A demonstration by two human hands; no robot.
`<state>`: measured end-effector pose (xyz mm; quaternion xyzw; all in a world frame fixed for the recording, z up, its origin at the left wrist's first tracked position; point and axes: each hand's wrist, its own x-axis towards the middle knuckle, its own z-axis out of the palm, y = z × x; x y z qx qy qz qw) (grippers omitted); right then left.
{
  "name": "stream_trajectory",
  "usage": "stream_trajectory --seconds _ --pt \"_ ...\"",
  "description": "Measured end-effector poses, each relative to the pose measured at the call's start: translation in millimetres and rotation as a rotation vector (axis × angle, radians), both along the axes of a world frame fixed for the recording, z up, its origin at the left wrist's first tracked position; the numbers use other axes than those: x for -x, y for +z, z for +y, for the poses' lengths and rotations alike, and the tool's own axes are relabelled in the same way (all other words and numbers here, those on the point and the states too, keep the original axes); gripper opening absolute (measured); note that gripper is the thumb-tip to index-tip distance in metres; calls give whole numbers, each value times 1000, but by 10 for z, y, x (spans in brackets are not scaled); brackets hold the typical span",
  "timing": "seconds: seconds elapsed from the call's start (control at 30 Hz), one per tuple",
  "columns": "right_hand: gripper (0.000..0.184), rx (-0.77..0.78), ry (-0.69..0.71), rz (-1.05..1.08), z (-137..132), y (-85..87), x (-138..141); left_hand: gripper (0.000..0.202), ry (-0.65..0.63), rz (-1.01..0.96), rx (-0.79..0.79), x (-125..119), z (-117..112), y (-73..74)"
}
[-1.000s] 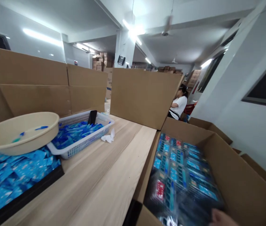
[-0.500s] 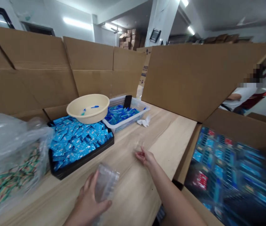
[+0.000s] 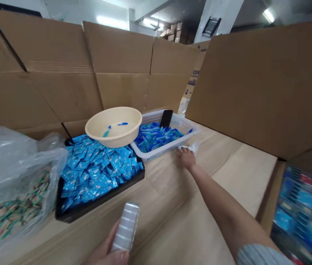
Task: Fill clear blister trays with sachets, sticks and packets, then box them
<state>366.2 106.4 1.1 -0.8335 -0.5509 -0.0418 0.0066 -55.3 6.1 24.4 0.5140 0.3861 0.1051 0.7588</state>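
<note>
My left hand (image 3: 109, 252) is wrapped round a clear ridged plastic case (image 3: 127, 226), held up above the near part of the table; the hand's lower part is out of view. My right hand (image 3: 187, 158) is stretched forward to a crumpled white tissue (image 3: 194, 147) beside the basket, its curled fingers on the tissue's left side. The fingertips are partly hidden. Just beyond lies the white plastic basket (image 3: 169, 148), holding many blue pens (image 3: 156, 137) and a dark phone-like slab (image 3: 166, 118).
A black tray (image 3: 103, 197) of blue packets (image 3: 95, 173) sits left, under part of a cream basin (image 3: 113, 140) with two pens. A clear bag (image 3: 15, 154) of small striped pieces stands far left. Cardboard walls (image 3: 123, 55) surround the wooden table (image 3: 167, 206). Packed goods (image 3: 302, 206) fill a box at right.
My right hand has moved forward to the tissue. My left hand has turned the plastic case so its ridged side shows. The view has swung right.
</note>
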Motion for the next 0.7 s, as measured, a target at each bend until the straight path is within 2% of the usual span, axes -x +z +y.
stream_trajectory --seconds 0.07,0.13,0.2,0.23,0.3,0.33,0.4,0.43,0.5,0.57,0.63,0.7 --pt "40 24 -75 0 73 -28 -150 89 1 23 19 6 38 -19" --pt "40 -38 -130 -33 25 -77 -116 87 27 57 1 26 63 -37" --pt "40 -142 -72 -66 -109 -156 117 86 76 83 -12 35 75 -35" --pt "39 -174 21 -55 -195 -205 282 86 100 92 -5 29 76 -22" --pt "41 -142 257 46 -378 -298 618 86 135 85 36 -16 66 30" --pt "42 -117 270 92 -466 -327 759 85 144 71 61 -53 55 67" --pt "47 -143 142 174 -633 -317 977 82 148 40 96 -153 24 153" --pt "49 -205 67 233 -719 -278 1072 81 152 26 95 -209 4 194" --pt "47 -377 30 493 -919 -159 1304 81 150 1 72 -324 -48 259" --pt "38 -513 109 973 -1162 -47 1633 83 119 -59 55 -423 -115 294" --pt "33 -516 96 1539 -1410 5 2003 82 57 -145 69 -488 -196 302" --pt "34 -488 15 1944 -1608 3 2295 77 18 -206 91 -507 -282 295"
